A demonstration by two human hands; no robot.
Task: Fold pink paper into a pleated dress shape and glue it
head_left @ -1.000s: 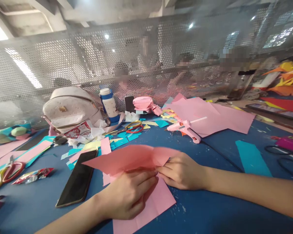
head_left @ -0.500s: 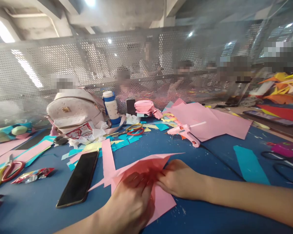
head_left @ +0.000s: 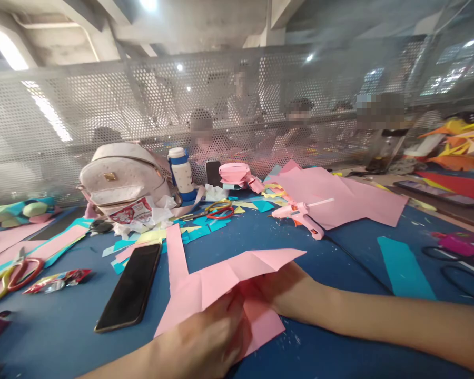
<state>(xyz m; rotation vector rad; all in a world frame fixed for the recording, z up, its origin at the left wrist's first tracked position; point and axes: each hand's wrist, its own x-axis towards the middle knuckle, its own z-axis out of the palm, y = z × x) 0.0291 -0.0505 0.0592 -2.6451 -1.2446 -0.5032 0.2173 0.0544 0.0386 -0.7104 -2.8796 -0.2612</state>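
Note:
Low in the middle of the head view, a creased sheet of pink paper (head_left: 225, 279) is held between both hands, its upper flap leaning over the fingers. My left hand (head_left: 217, 331) is closed on the near part of the sheet, fingertips hidden beneath the flap. From the right, my right hand (head_left: 286, 289) grips the paper's underside, its fingers mostly covered. A pink strip (head_left: 176, 258) lies just behind the sheet, and a black phone (head_left: 130, 289) rests to the left. Beyond my right hand is a pink glue gun (head_left: 300, 216) with its cord.
Scissors (head_left: 18, 271) and a candy wrapper (head_left: 57, 281) lie at left. A white backpack (head_left: 122, 173) and a bottle (head_left: 180, 173) stand against the perforated metal screen (head_left: 150, 95). Large pink paper (head_left: 339, 195) and a blue strip (head_left: 405, 268) lie at right. People are visible behind the screen.
The pink sheet's upper flap has tipped toward me and now covers more of my fingers. My right hand has slid further under it; my left hand has turned lower.

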